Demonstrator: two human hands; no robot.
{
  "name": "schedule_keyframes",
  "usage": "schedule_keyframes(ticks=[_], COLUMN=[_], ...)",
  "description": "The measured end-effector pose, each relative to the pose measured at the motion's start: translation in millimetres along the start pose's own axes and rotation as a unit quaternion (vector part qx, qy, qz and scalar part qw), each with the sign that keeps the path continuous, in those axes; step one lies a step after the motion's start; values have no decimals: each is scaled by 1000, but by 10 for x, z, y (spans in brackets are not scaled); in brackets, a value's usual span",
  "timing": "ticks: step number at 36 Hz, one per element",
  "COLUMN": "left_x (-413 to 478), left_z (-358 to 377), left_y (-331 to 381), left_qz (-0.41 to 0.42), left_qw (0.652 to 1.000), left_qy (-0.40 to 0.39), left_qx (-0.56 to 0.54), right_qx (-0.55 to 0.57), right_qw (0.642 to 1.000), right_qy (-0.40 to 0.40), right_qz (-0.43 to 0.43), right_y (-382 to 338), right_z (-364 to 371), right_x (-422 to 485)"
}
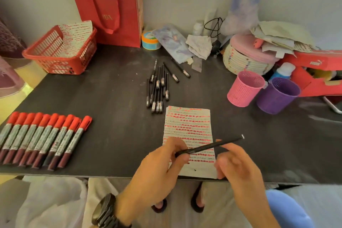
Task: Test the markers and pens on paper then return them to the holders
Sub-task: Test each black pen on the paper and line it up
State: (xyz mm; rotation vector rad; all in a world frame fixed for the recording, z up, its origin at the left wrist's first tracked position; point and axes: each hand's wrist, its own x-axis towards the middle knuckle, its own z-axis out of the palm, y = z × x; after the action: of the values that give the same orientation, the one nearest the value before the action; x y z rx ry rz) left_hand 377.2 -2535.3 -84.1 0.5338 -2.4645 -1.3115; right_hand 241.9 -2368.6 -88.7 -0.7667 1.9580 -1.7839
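Left grip (162, 164) pinches black pen (203, 147) over paper (187, 124); right grip (238, 164) unclear; pink holder (244, 89) beyond.

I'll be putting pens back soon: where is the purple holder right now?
In the head view, the purple holder stands on the right side of the dark table, just right of the pink holder and in front of the red box.

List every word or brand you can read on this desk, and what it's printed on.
"PUMA": white lettering on the red box at far right.
Red gift bag: gold lettering, too blurred to read.
Red-capped markers: barrel labels too small to read.
Paper sheet: red test strokes and faint scribbles, no legible words.
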Motion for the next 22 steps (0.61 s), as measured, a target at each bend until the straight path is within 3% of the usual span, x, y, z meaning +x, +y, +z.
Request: schedule_keyframes(ticks=[11,15,19,22], left_x=[-207,-214,-219,-253], left_z=[81,98,-8,-203], left_y=[106,104,30,-100], left_qz=[44,101,90,26], left_qw=[989,968,940,951], left_qy=[-64,-17,87,161], left_qx=[124,228,316,264], right_qx=[45,112,226,237], right_qw=[998,991,956,941], right_qy=[-26,-15,132,202], right_qz=[29,78,133,133], right_y=[-16,-21,-65,-101], right_z=[292,305,102,-222], right_x=[-265,-250,-17,175])
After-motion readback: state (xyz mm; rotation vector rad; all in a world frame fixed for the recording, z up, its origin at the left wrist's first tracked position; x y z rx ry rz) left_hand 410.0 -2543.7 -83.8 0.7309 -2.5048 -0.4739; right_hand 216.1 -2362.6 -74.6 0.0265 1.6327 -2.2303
